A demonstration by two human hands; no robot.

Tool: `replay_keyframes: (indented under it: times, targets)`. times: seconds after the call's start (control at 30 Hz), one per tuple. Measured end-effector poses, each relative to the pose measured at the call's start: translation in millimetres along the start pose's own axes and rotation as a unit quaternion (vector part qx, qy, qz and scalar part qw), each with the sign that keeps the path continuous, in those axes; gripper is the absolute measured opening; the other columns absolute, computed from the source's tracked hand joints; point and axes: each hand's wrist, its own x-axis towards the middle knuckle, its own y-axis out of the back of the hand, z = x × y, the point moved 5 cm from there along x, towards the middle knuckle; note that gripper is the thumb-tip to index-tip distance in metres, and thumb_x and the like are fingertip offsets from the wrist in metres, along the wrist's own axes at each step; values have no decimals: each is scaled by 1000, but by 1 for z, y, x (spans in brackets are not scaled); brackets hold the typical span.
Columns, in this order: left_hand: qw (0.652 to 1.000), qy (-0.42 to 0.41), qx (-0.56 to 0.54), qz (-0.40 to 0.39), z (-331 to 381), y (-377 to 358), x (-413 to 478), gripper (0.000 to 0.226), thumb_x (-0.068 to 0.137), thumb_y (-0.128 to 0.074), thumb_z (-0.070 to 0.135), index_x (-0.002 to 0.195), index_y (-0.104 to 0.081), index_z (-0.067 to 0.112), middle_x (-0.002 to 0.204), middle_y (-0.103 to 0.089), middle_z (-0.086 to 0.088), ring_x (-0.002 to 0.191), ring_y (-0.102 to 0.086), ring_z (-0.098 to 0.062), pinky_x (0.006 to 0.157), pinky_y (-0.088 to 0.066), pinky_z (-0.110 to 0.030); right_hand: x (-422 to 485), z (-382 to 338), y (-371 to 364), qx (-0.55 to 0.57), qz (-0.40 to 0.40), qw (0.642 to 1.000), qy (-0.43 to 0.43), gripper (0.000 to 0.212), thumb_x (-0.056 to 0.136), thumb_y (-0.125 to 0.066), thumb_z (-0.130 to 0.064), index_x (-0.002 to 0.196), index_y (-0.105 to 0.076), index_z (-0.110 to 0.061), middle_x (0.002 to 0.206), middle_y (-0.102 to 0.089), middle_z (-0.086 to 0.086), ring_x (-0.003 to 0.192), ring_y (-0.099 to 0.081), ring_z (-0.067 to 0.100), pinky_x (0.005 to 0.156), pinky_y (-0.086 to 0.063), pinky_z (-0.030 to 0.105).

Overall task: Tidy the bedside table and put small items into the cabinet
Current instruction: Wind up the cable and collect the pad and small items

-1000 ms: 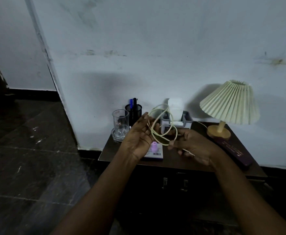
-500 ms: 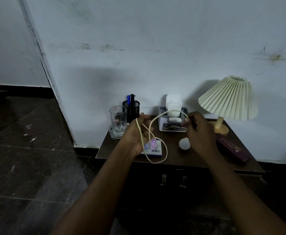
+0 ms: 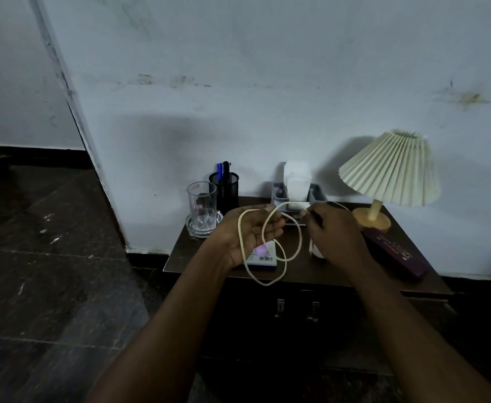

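A dark wooden bedside table (image 3: 320,273) stands against a scuffed pale wall (image 3: 267,82), on a dark stone floor (image 3: 35,286); its cabinet doors (image 3: 296,330) are closed. Above it, a cream cable (image 3: 299,237) hangs in loose loops over the left hand (image 3: 247,237), palm up, fingers relaxed and slightly spread. The right hand (image 3: 334,234) pinches the cable near its end. Along the wall sit a glass tumbler (image 3: 201,209), a mesh pen holder (image 3: 224,187), a tissue organiser (image 3: 296,184) and a pleated lamp (image 3: 389,167).
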Motion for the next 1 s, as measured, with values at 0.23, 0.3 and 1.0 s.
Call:
replay_keyframes:
  times: [0.23, 0.3, 1.0]
  targets:
    - [991, 94, -46, -87, 4, -5, -12, 49, 92, -48, 23, 120, -68, -12, 126, -67, -30, 64, -67, -18, 53, -53, -24, 1, 6, 9, 32, 65, 997, -29, 14, 100, -62, -27, 112, -64, -20, 72, -65, -3, 68, -67, 19, 59, -47, 30]
    - [992, 86, 27, -85, 4, -4, -11, 68, 97, -48, 46, 129, -61, -12, 121, -69, -30, 65, -63, -20, 55, -52, -26, 0, 6, 14, 22, 82, 996, -16, 7, 100, -62, -25, 105, -63, -20, 68, -63, -4, 63, -64, 18, 57, -44, 29]
    - [992, -123, 4, 3, 7, -16, -3, 21, 102, -54, 3, 114, -71, 7, 96, -66, -15, 71, -57, -19, 61, -59, -29, -20, -3, -30, 540, -235, 744, -316, 17, 100, -63, -12, 110, -68, 1, 88, -77, 22, 65, -75, 23, 53, -60, 29]
